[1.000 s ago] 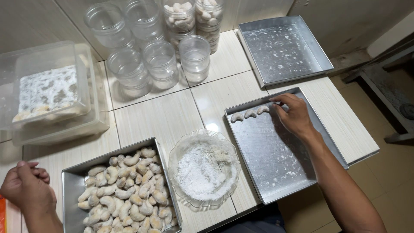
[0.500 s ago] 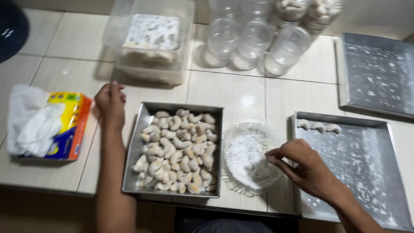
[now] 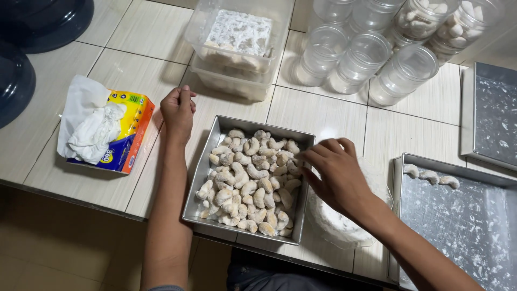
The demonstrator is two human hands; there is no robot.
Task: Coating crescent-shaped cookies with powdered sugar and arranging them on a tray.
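- Right hand (image 3: 336,175) has its fingers bunched together over the right rim of the cookie pan (image 3: 215,141), fingertips down among the crescent cookies (image 3: 250,180); can't tell if it's actually pinching one yet. Left hand (image 3: 177,110) is curled into a loose fist resting on the tiles just off the pan's upper left corner, holding nothing
- tiled counter (image 3: 328,116) is what the pan and everything else sits on
- sugar-dusted tray (image 3: 458,231) sits to the right of the cookie pan, mostly bare, with three coated crescents (image 3: 431,176) lined up along its top edge
- second dusted tray (image 3: 495,116) is further right of the pan and higher up, cut off by the frame
- stacked clear plastic tubs (image 3: 237,46) are straight above the pan, the top one holding white powdery stuff
- clear round jars (image 3: 366,59) are clustered above and to the right of the pan; the near ones are empty, two at the back are packed with pale cookies
- tissue box (image 3: 116,134), yellow and blue with crumpled tissue on top, lies to the left of the pan, past the left hand
- round bowl of white powder (image 3: 336,226) touches the pan's right side, half hidden under the right wrist
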